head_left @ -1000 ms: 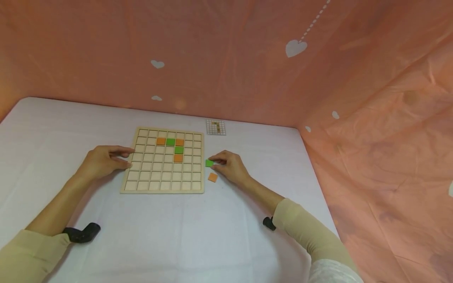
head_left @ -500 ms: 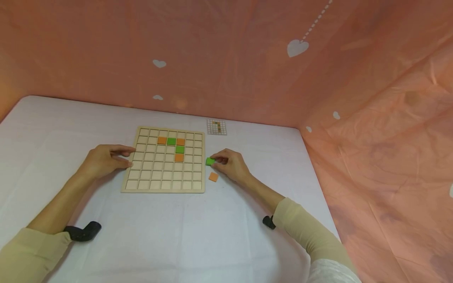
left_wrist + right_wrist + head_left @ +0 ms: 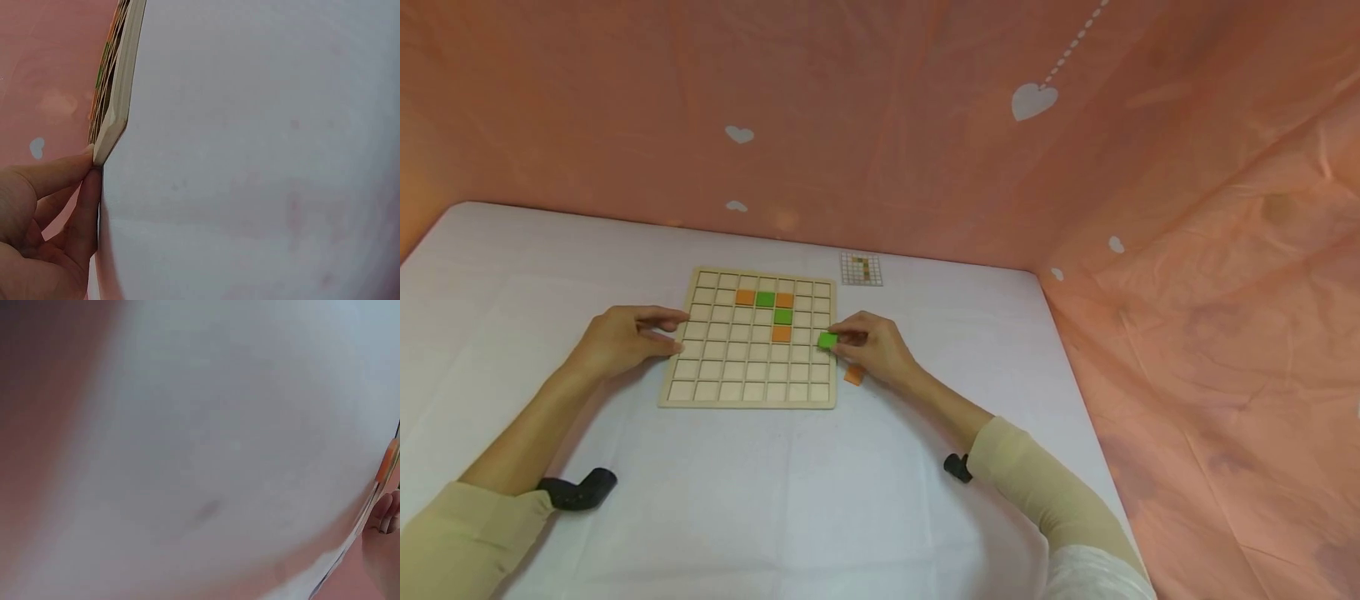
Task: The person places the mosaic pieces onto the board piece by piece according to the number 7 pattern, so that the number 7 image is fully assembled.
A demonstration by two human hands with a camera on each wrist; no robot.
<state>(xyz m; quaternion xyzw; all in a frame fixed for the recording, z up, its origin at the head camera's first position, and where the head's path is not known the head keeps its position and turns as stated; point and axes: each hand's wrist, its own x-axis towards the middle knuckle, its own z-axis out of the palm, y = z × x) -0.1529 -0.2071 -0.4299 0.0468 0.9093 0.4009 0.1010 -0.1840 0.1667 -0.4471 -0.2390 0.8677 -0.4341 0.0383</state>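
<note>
At its left edge, a wooden grid board point(image 3: 745, 371) is held by my left hand point(image 3: 617, 340), thumb and fingertips on the rim. The left wrist view has these fingertips point(image 3: 87, 156) at the board's point(image 3: 119, 122) edge. Three orange and green tiles form a row near the board's top, and a green tile point(image 3: 782, 317) and an orange tile point(image 3: 781, 334) run down from the row's right end. My right hand point(image 3: 876, 346) pinches a green tile point(image 3: 827, 340) over the right rim. Beneath that hand, an orange tile point(image 3: 853, 375) lies partly hidden on the table.
A small pattern card point(image 3: 861, 269) with a printed grid lies behind the board's right corner. White cloth covers the table point(image 3: 850, 500). A pink curtain point(image 3: 880, 125) with hearts rises behind and to the right.
My right hand has carried the green tile left from beside the board to over its right rim. The loose orange tile is now partly covered by the hand. The left hand stays in place.
</note>
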